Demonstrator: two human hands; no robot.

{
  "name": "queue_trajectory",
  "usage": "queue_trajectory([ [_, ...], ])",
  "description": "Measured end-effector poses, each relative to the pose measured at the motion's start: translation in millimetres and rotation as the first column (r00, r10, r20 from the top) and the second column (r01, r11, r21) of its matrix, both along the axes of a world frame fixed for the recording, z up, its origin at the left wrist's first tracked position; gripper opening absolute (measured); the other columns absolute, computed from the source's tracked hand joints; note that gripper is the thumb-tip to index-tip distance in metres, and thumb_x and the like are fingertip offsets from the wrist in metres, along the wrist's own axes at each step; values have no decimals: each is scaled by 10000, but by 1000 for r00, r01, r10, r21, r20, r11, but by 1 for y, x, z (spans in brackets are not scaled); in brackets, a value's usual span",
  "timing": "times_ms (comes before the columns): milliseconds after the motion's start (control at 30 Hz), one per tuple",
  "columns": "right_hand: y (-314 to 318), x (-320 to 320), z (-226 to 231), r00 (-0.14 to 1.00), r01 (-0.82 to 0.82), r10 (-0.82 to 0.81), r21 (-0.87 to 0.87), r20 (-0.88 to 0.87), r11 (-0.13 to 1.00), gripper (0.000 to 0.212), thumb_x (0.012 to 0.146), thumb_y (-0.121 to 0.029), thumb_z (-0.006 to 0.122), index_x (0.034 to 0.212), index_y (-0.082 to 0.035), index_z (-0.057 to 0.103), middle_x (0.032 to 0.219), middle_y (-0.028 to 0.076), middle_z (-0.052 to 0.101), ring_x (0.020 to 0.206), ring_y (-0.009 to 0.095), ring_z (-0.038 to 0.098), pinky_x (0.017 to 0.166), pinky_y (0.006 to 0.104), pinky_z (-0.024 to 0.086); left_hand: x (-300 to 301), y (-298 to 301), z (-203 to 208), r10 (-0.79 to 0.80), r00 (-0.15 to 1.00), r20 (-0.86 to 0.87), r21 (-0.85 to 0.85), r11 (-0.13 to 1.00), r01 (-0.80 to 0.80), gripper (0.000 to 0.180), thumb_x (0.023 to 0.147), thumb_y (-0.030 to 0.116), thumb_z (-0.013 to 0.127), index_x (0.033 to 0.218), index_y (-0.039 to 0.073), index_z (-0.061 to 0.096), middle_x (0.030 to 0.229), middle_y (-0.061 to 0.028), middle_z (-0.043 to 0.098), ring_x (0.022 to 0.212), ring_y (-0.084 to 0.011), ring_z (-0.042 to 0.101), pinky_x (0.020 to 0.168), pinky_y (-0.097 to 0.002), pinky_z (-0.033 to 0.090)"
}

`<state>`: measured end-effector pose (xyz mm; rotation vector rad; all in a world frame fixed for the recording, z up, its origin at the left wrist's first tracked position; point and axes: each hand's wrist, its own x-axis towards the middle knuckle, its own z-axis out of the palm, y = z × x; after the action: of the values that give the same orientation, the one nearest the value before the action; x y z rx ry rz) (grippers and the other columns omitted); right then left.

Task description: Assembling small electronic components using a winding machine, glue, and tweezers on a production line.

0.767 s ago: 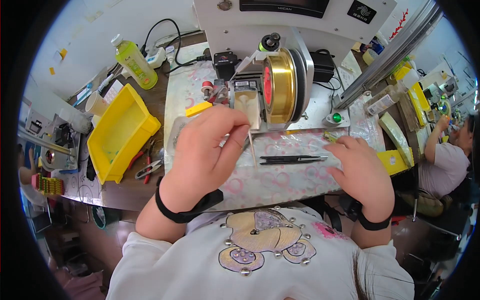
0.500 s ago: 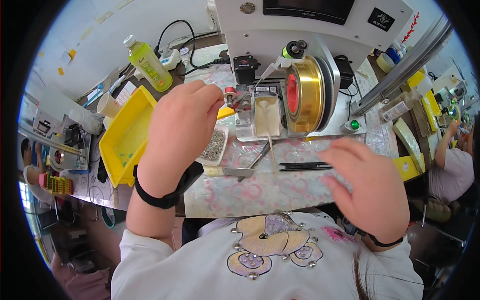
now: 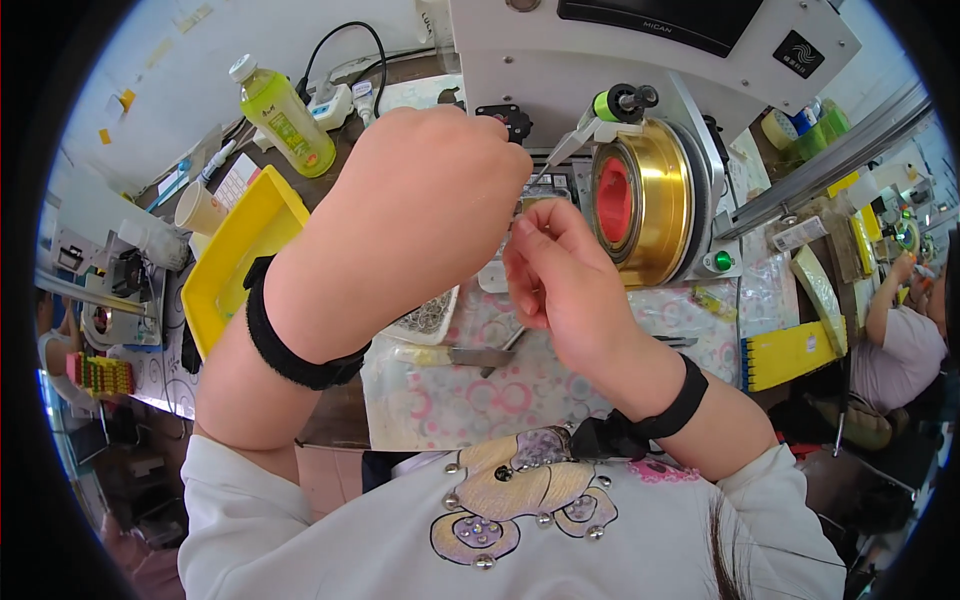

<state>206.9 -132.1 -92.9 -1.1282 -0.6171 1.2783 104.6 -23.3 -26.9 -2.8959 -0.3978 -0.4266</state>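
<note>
My left hand (image 3: 430, 180) is closed in front of the white machine (image 3: 600, 85), its knuckles up and its fingertips hidden behind the hand. Close against it, my right hand (image 3: 565, 275) has thumb and forefinger pressed together, the other fingers curled. Whatever lies between the fingertips is too small and covered to name. Just right of the hands stands a gold wheel (image 3: 665, 205) with a red hub (image 3: 612, 193). Below the left hand, a pile of small metal parts (image 3: 428, 318) sits in a white dish. A flat blade with a pale handle (image 3: 425, 356) lies in front of it.
At left are a yellow bin (image 3: 205, 275), a paper cup (image 3: 200, 208) and a green drink bottle (image 3: 288, 125). A metal post (image 3: 825, 170) slants up at right, near a yellow strip (image 3: 795, 355). Patterned plastic (image 3: 480, 405) covers the table. Another person (image 3: 905, 335) sits far right.
My right hand has moved left and up to meet the left hand, and its spread fingers have closed. The left hand has shifted right, closer to the wheel. The whole view has shifted slightly.
</note>
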Motion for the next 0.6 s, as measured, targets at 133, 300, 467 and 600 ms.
queue_trajectory([
  [133, 10, -2, -10, 986, 162, -164, 51, 27, 985, 129, 947, -229, 465, 897, -112, 440, 704, -17, 454, 508, 56, 337, 426, 214, 243, 1, 1, 1, -43, 999, -27, 4, 999, 43, 57, 688, 93, 601, 674, 55, 561, 690, -67, 544, 716, -263, 568, 619, -370, 451],
  [300, 14, -1, -5, 972, 223, -226, 66, 58, 973, 97, 897, -169, 428, 875, -96, 488, 663, -32, 422, 518, 38, 313, 459, 195, 221, 0, -3, 9, -26, 995, -100, -14, 1000, 24, 55, 690, 91, 605, 681, 56, 564, 704, -68, 548, 717, -259, 569, 623, -366, 452],
  [467, 19, 4, -9, 969, 219, -233, 145, 84, 965, 97, 900, -151, 442, 887, -77, 503, 668, -37, 432, 530, 27, 321, 463, 193, 233, 3, -2, 10, -38, 989, -144, 1, 999, 39, 37, 693, 83, 609, 701, 60, 582, 713, -64, 554, 719, -256, 571, 626, -364, 452],
  [600, 30, 6, -20, 959, 227, -262, 260, 106, 938, 62, 913, -108, 464, 873, -71, 493, 656, -46, 431, 542, 12, 337, 466, 190, 258, 0, 0, 7, -33, 992, -121, -12, 999, 32, 50, 685, 83, 618, 702, 58, 578, 715, -67, 554, 719, -255, 570, 626, -363, 450],
])
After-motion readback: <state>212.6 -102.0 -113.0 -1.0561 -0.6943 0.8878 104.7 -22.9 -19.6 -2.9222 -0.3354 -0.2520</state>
